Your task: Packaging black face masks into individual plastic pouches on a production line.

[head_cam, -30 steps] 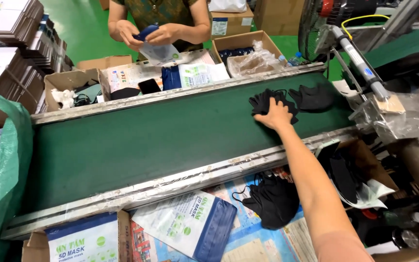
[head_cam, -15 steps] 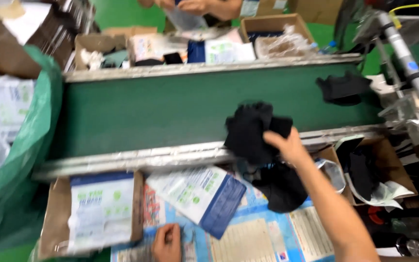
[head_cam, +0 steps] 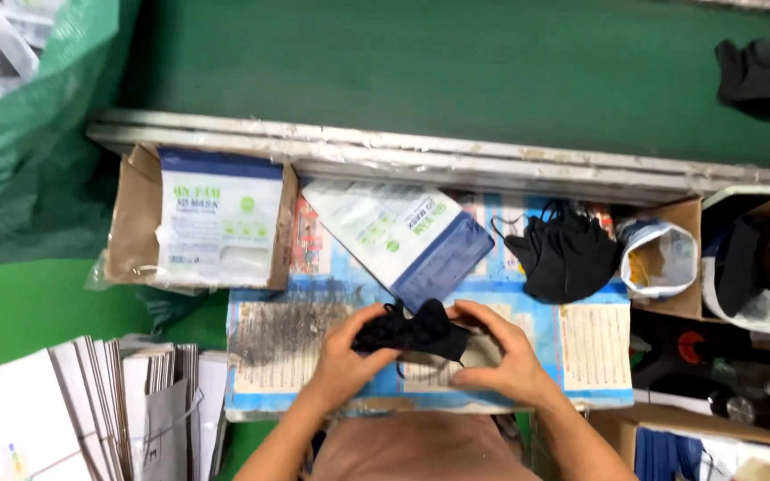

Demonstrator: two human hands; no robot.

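Both hands hold a small bunch of black face masks just above the paper-covered work surface, close to my body. My left hand grips the bunch from the left, my right hand from the right, fingers curled over it. A loose pile of black masks lies beyond my right hand. A white and blue mask pouch lies tilted just past my hands.
A cardboard box holding white pouches stands at the left. The green conveyor belt runs across the top, with more black masks at its right end. A green mesh bag sits far left; stacked flat cartons lie lower left.
My right hand carried black masks off the belt down to the work surface. My left hand came up and joined it on the bunch. The view dropped from the belt to the table.
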